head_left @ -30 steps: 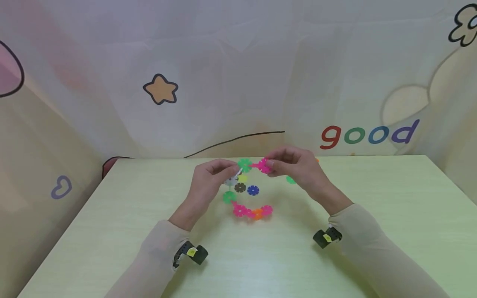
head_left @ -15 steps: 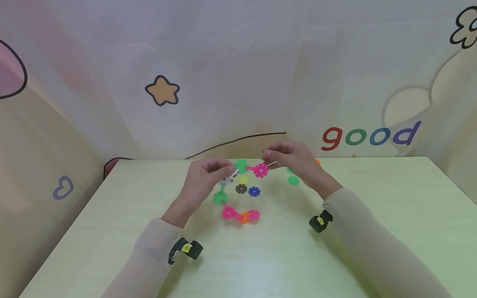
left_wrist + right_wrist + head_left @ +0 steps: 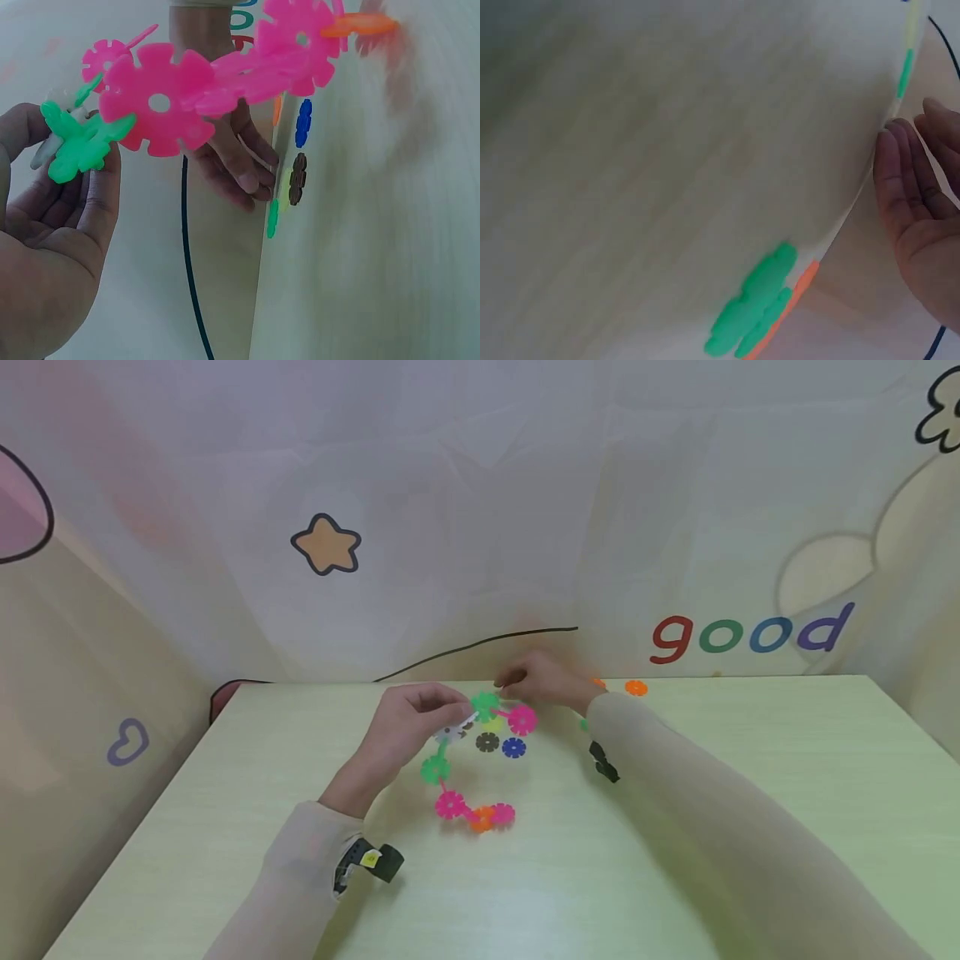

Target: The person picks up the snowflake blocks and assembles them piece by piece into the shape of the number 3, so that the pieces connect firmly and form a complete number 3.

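My left hand (image 3: 408, 718) pinches a whitish snowflake disc (image 3: 450, 732) in a curved chain of interlocking plastic snowflake discs, raised off the table. From it the chain runs down through a green disc (image 3: 435, 768) and a pink disc (image 3: 450, 804) to an orange disc (image 3: 482, 819). On its other side are another green disc (image 3: 485, 706) and a pink end disc (image 3: 522, 720). Behind the chain, near the table's back edge, is my right hand (image 3: 547, 681). Its fingers (image 3: 909, 169) are loosely bent, and nothing shows between them in the right wrist view.
Loose brown (image 3: 487, 742), blue (image 3: 513, 747) and yellow (image 3: 492, 725) discs lie on the table (image 3: 570, 877) beyond the chain. Green discs (image 3: 754, 300) and an orange disc (image 3: 636, 687) lie near the back edge to the right. A printed curtain (image 3: 480, 527) hangs behind.
My right hand has let go of the pink end disc and moved back and left behind the chain. My left hand keeps its pinch, and the chain has come slightly down and left.
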{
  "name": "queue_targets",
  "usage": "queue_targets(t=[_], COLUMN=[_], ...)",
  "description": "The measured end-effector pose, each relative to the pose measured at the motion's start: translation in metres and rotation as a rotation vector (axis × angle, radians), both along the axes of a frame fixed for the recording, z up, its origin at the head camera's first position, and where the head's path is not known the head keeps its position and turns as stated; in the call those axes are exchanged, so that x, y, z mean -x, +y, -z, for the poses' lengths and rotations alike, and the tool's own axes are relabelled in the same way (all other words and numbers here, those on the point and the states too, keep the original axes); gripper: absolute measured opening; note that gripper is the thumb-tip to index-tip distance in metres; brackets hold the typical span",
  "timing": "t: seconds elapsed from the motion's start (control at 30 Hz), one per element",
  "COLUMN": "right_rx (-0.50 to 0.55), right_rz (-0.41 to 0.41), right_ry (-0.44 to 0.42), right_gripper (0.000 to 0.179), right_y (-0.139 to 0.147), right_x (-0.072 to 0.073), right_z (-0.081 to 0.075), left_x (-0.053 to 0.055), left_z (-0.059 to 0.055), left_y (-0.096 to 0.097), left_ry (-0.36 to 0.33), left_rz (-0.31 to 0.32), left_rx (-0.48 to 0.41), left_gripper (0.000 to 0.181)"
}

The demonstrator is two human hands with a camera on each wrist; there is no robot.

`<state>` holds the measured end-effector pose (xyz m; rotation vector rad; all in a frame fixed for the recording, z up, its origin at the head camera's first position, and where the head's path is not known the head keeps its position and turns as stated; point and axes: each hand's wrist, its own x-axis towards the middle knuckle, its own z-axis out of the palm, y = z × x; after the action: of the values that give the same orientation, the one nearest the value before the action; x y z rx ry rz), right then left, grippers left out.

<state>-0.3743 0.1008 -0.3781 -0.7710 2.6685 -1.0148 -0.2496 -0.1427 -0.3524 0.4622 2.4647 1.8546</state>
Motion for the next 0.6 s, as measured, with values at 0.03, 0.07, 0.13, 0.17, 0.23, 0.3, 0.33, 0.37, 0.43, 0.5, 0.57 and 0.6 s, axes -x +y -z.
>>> queue_targets(t=[0.03,0.07,0.13,0.17,0.23,0.3,0.33,0.37,0.43,0.5,0.57,0.6], right_rx=[-0.021,-0.032,-0.048,-0.058,-0.073,-0.096,-0.105,-0.116,-0.122,-0.100,-0.063,-0.042], right_rz=[-0.004,-0.012,-0.024,-0.036,-0.058,-0.069,-0.070,-0.070,-0.065,-0.061,-0.057,-0.047], right_ry=[0.009,0.019,0.018,0.023,0.031,0.041,0.044,0.055,0.054,0.037,0.015,-0.002], right_gripper=[0.026,0.025,0.024,0.023,0.021,0.019,0.018,0.017,0.016,0.016,0.016,0.016], right_y=[-0.003,-0.006,-0.011,-0.014,-0.018,-0.020,-0.021,-0.021,-0.021,-0.019,-0.016,-0.014], right_x=[0.001,0.003,0.004,0.004,0.005,0.006,0.006,0.007,0.007,0.007,0.006,0.005], right_z=[0.001,0.003,0.004,0.005,0.006,0.007,0.007,0.007,0.008,0.008,0.007,0.007], left_x=[0.000,0.000,0.001,0.001,0.000,0.000,-0.001,-0.001,-0.001,-0.001,-0.001,-0.001], left_z=[0.000,0.001,0.001,0.002,0.001,0.001,0.001,0.001,0.000,0.001,0.001,0.002], left_y=[0.000,0.000,-0.001,-0.001,-0.001,-0.001,-0.001,-0.001,0.000,0.000,0.001,0.001], left_ry=[-0.002,-0.003,-0.005,-0.005,-0.003,-0.001,0.000,0.002,0.005,0.006,0.005,0.002], left_rz=[0.006,0.010,0.021,0.027,0.037,0.045,0.045,0.044,0.045,0.050,0.057,0.062], left_rx=[0.002,0.007,0.008,0.006,0.006,0.006,0.007,0.009,0.008,-0.003,-0.019,-0.029], left_gripper=[0.017,0.017,0.017,0.017,0.016,0.016,0.015,0.015,0.016,0.017,0.020,0.021])
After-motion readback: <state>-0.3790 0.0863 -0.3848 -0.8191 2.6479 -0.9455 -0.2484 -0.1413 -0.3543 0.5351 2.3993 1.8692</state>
